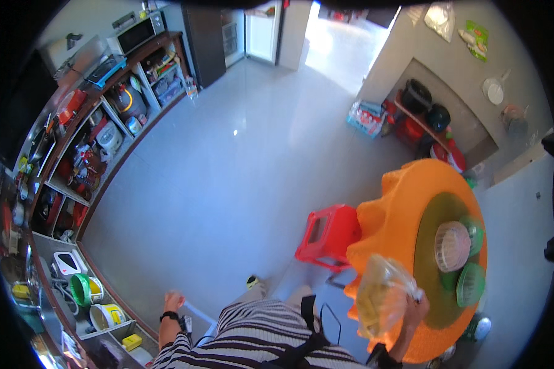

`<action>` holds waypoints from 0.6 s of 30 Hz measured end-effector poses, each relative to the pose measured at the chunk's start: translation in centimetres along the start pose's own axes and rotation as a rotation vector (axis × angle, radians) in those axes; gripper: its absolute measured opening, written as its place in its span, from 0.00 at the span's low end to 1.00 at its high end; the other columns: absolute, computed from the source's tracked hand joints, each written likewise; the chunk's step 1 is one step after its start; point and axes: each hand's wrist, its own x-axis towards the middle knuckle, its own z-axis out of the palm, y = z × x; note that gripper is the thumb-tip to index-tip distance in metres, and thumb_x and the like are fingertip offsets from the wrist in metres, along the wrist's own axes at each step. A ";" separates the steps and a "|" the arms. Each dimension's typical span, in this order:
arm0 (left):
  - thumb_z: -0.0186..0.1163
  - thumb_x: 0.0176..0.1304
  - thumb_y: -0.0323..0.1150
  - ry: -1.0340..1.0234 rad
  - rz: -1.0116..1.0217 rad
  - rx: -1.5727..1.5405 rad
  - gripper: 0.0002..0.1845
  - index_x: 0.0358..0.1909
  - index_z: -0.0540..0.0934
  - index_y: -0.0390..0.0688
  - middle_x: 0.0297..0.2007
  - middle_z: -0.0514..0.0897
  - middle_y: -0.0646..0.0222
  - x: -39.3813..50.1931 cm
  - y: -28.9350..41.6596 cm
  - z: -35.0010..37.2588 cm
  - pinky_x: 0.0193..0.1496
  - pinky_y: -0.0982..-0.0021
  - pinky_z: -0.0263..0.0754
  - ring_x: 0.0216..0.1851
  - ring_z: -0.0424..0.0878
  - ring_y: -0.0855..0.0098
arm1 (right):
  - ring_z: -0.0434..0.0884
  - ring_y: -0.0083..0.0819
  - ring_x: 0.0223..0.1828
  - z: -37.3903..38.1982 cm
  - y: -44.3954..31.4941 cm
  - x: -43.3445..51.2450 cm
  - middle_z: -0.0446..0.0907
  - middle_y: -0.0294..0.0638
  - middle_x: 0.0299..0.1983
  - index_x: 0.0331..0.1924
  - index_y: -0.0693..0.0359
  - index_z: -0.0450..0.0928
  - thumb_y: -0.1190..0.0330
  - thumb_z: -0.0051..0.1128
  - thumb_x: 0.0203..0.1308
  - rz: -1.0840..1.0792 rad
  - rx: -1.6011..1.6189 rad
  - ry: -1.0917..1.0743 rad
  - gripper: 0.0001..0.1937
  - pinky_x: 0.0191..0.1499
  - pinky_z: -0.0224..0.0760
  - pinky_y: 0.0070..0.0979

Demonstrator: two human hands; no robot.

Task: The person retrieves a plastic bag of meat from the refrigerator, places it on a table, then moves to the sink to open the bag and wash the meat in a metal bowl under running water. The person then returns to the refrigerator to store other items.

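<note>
My right hand [415,309] is closed around the gathered neck of a clear plastic bag [381,295] with yellowish contents that I cannot make out. The bag hangs at the near left side of a round table with an orange tablecloth [397,230]. Several ribbed plastic bowls or baskets, one clear pinkish [452,246] and others green [471,284], rest on the table's darker round centre. My left hand [174,300], with a dark band at the wrist, hangs low on the left, over the floor near the counter; its fingers are blurred.
A red plastic stool [330,237] stands against the tablecloth. Along the left curves a counter with open shelves [134,133], holding pots, buckets and a microwave [138,37]. An open refrigerator [261,37] and a bright doorway [346,50] are at the back. Pots [416,96] fill a wall niche on the right.
</note>
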 end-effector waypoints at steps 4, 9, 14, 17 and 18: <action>0.55 0.57 0.30 -0.239 -0.021 0.022 0.04 0.28 0.74 0.41 0.20 0.76 0.65 4.2 5.3 4.6 0.16 0.72 0.70 0.16 0.74 0.71 | 0.72 0.20 0.33 7.0 -5.8 0.7 0.74 0.32 0.28 0.33 0.66 0.75 0.77 0.56 0.52 0.078 0.118 -0.177 0.05 0.38 0.70 0.23; 0.54 0.59 0.33 -0.302 0.127 0.234 0.06 0.32 0.75 0.41 0.21 0.77 0.66 5.5 12.1 9.4 0.17 0.74 0.70 0.17 0.75 0.73 | 0.69 0.19 0.27 15.4 -11.5 3.7 0.72 0.33 0.24 0.35 0.68 0.75 0.78 0.54 0.51 0.010 0.239 -0.205 0.07 0.31 0.65 0.18; 0.54 0.59 0.34 -0.298 0.093 0.190 0.07 0.33 0.75 0.41 0.22 0.77 0.67 9.4 16.3 8.5 0.17 0.75 0.69 0.16 0.74 0.75 | 0.69 0.17 0.24 24.1 -16.1 9.3 0.73 0.34 0.22 0.36 0.68 0.77 0.78 0.54 0.48 -0.041 0.243 -0.237 0.09 0.29 0.63 0.17; 0.55 0.59 0.32 -0.162 0.025 0.044 0.06 0.29 0.74 0.41 0.21 0.76 0.67 10.0 17.3 7.5 0.17 0.73 0.69 0.16 0.73 0.74 | 0.69 0.18 0.23 29.7 -18.4 14.1 0.72 0.34 0.21 0.34 0.67 0.78 0.78 0.56 0.48 -0.048 0.248 -0.289 0.07 0.28 0.63 0.17; 0.55 0.59 0.32 -0.099 -0.012 0.016 0.06 0.28 0.73 0.41 0.20 0.75 0.67 9.7 17.8 7.4 0.17 0.73 0.69 0.16 0.72 0.74 | 0.69 0.18 0.23 31.4 -19.4 15.8 0.72 0.34 0.20 0.34 0.67 0.78 0.78 0.56 0.48 -0.033 0.263 -0.306 0.07 0.28 0.63 0.18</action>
